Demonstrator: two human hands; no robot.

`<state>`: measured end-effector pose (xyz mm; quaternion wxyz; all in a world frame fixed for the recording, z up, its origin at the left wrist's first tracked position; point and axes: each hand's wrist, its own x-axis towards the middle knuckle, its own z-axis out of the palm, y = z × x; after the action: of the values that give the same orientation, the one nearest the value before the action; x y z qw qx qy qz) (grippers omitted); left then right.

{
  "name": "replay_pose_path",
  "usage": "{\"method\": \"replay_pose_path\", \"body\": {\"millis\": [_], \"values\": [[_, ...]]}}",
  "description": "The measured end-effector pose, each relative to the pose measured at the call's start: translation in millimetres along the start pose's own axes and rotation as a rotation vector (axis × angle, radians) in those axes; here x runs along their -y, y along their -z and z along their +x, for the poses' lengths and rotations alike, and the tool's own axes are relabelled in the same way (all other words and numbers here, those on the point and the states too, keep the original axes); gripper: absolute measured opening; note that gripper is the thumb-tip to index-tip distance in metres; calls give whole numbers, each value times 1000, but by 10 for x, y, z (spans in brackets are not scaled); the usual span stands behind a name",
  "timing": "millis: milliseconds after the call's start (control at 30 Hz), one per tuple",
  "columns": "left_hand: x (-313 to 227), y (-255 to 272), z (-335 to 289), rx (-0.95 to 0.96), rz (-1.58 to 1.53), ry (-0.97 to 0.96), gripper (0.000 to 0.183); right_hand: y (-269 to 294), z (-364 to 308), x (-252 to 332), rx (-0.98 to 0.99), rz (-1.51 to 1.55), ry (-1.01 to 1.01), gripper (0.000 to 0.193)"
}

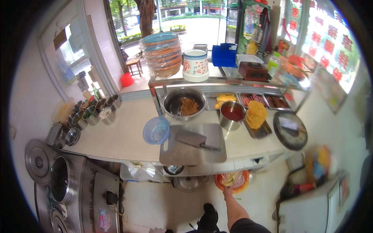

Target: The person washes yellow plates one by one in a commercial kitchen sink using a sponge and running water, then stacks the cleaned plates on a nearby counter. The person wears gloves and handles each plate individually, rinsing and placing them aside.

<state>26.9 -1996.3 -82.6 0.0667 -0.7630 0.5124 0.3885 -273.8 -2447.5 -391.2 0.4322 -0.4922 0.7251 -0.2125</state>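
Observation:
My right arm stretches forward from the lower edge. Its hand (228, 190) is at the near side of an orange basin (246, 185) low below the counter. Clear plastic and yellow-green bits, perhaps vegetable leaves, lie in the basin by the fingertips. The fingers look closed, but what they grip is too small to make out. A sliver of what looks like my left hand (157, 230) shows at the bottom edge, its fingers cut off. On the counter above, a cleaver (190, 138) rests on a metal cutting board (171, 153).
Behind the board stand a blue strainer (156, 130), a large metal bowl (168, 101) and a pot of red sauce (233, 113). Farther right are food trays (276, 101) and a round dark lid (290, 130). A stove (91, 194) lines the left, a white cabinet (311, 211) the right.

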Motion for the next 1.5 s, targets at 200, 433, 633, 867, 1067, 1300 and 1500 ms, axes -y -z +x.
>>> {"method": "replay_pose_path", "body": {"millis": [200, 433, 633, 867, 1067, 1300, 1500], "values": [[-858, 546, 845, -78, -135, 175, 63, 4, 1762, 689, 248, 223, -231, 52], [-1166, 719, 1201, -85, -195, 307, 64, -344, 2529, 1554, 252, 1171, -598, 51], [-1254, 612, 1184, -81, -245, 379, 65, -601, 2877, 1613, 270, 1179, -578, 52], [-1222, 439, 986, -100, -274, 395, 66, -433, 2661, 1339, 268, 1092, -527, 52], [-969, 217, 501, -166, -290, 370, 66, 80, 1721, 1006, 244, 915, -412, 53], [-330, -890, -706, -286, -349, 379, 67, 243, -292, 816, 323, 480, -197, 54], [248, -2682, -2379, -489, -411, 468, 68, -306, -2705, 769, 582, -35, 82, 55]]}}
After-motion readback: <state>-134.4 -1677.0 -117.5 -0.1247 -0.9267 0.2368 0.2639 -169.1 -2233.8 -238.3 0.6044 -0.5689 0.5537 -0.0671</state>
